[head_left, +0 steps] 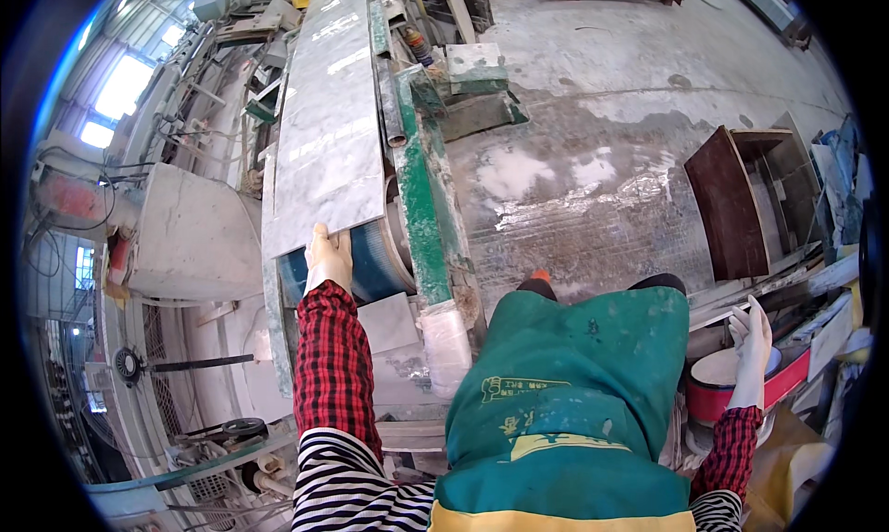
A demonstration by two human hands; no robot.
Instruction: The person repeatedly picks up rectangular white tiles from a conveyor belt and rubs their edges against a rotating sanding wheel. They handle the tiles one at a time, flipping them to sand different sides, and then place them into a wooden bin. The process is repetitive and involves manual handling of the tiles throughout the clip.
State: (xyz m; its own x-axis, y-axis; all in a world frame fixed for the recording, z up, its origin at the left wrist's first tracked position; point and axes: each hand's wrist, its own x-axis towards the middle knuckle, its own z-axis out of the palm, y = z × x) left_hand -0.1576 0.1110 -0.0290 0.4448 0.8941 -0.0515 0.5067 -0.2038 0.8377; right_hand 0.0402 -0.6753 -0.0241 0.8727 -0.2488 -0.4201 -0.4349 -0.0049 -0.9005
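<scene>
A long pale grey marble slab (pixel 331 134) lies on a conveyor with a blue roller or belt end (pixel 378 263) showing beneath its near edge. My left hand (pixel 329 259), in a whitish glove, holds that near edge, its fingertips over the slab's top; part of the grip is hidden. My right hand (pixel 752 347), gloved too, is out at my right side with its fingers stretched and nothing visible in them. Below and beside it is a red-sided container (pixel 708 402) with a pale round top. I cannot tell whether the hand touches anything there.
A green rail (pixel 421 199) runs along the conveyor's right side, its near end wrapped in whitish plastic (pixel 446 347). Left stands a large pale machine housing (pixel 196 236). A dark red open box (pixel 732 208) sits on the wet floor (pixel 574 199) at right, near stacked strips and scraps.
</scene>
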